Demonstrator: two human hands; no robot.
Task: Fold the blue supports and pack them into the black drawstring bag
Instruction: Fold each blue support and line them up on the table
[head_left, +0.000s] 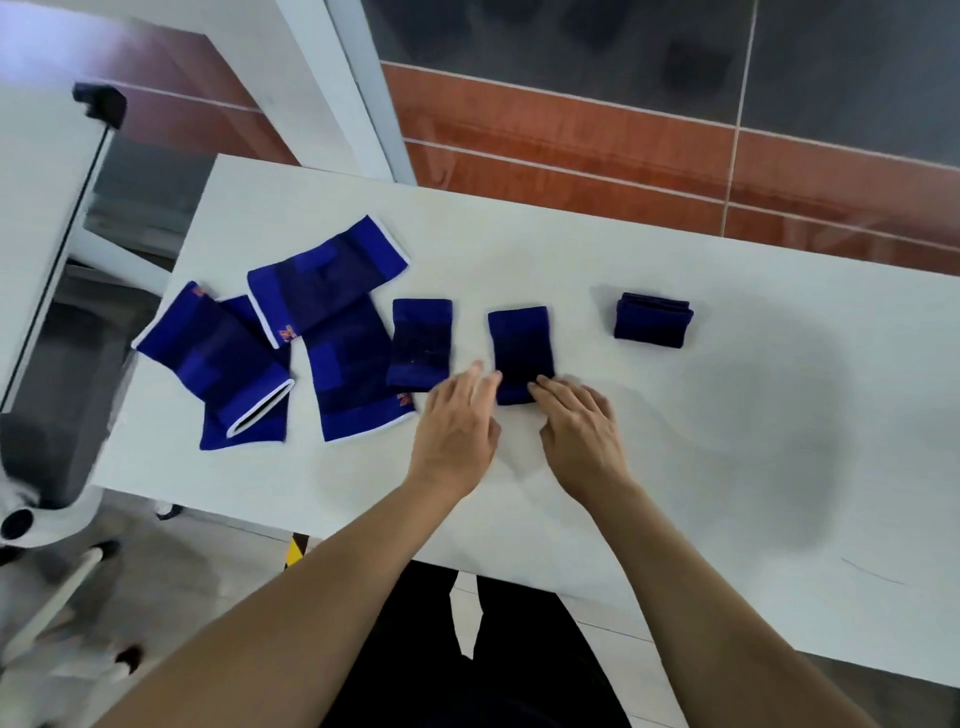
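A small dark blue support (520, 348) lies flat on the white table (675, 441) in front of me. My left hand (457, 426) touches its near left corner with straight fingers. My right hand (579, 423) rests its fingertips on the near right edge. A second small support (420, 343) lies just to the left. A folded blue support (653, 319) sits apart at the right. Several larger blue supports with white trim (327, 280) (213, 358) (353, 379) lie overlapping at the left. No black drawstring bag is in view.
The table's left edge runs beside a white office chair (47, 260) with a wheeled base. A white door frame (358, 104) and tiled floor lie beyond the far edge. My dark trousers (467, 665) show below the near edge.
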